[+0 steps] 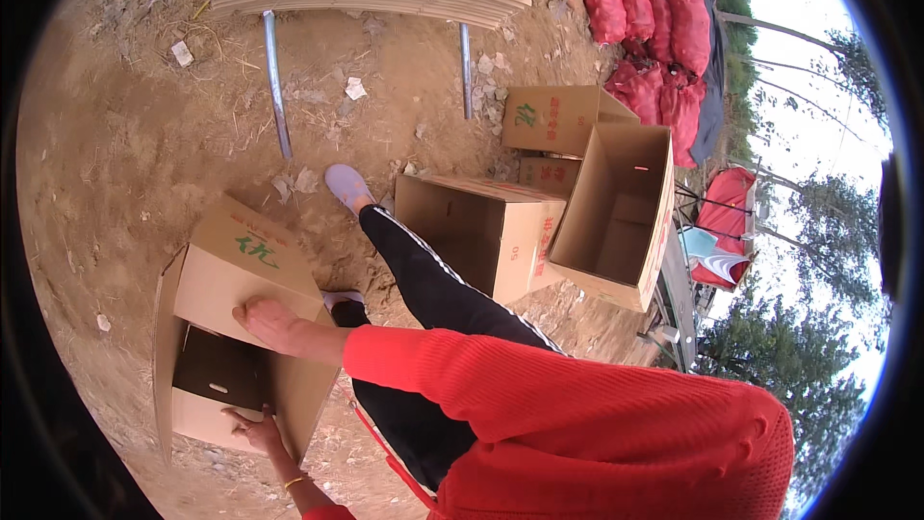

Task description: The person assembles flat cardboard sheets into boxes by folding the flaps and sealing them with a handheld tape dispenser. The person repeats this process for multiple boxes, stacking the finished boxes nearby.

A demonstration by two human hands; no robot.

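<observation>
Outdoors, littered dirt [125, 183]. Nearest, eight o'clock: box [258, 248], mouth toward the viewer, dark inside, slot in one wall, no contents seen. Right hand [269, 325] curled on the upper flap [217, 287]; can't tell if it grips the edge. Left hand [252, 430] open, fingers spread at the lower flap [202, 418]. Risks, my judgement: uneven pressing could crease a flap or tip the box on rough ground; shoe [339, 299] close beside could knock it. Past it, two to three o'clock: cartons [616, 197], two open-mouthed, bare cardboard showing within. Farther, one-thirty: red sacks [688, 24], bulging, contents unclear.
</observation>
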